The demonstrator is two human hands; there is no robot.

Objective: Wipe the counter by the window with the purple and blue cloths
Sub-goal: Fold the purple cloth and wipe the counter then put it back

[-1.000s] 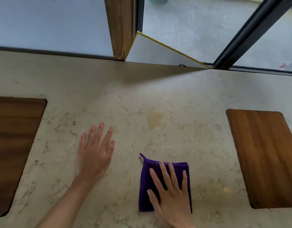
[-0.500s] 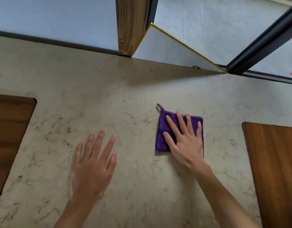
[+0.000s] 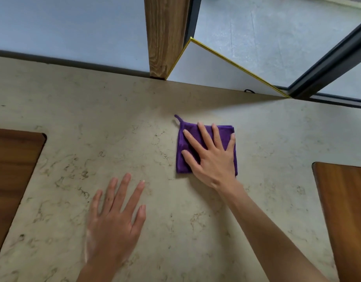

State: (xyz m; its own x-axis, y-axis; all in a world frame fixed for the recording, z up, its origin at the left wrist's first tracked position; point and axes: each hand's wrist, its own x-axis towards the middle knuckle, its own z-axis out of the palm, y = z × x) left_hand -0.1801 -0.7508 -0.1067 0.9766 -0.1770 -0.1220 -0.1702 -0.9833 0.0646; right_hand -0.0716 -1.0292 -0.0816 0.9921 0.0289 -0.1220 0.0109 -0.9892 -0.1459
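The folded purple cloth (image 3: 182, 167) lies on the beige marble counter (image 3: 94, 110), a little in front of the window edge. A small loop sticks out at its far left corner. My right hand (image 3: 212, 159) presses flat on the cloth, fingers spread, covering most of it. My left hand (image 3: 114, 218) rests open and flat on the bare counter, nearer to me and left of the cloth. No blue cloth is in view.
Dark wooden insets sit in the counter at the left (image 3: 13, 169) and the right (image 3: 346, 210). At the counter's far edge stand a wooden post (image 3: 165, 37), a white gold-edged panel (image 3: 206, 66) and a dark window frame (image 3: 328, 64).
My right hand has pushed the purple cloth away from me toward the window, over the yellowish stain, which no longer shows. My left hand has stayed flat on the counter.
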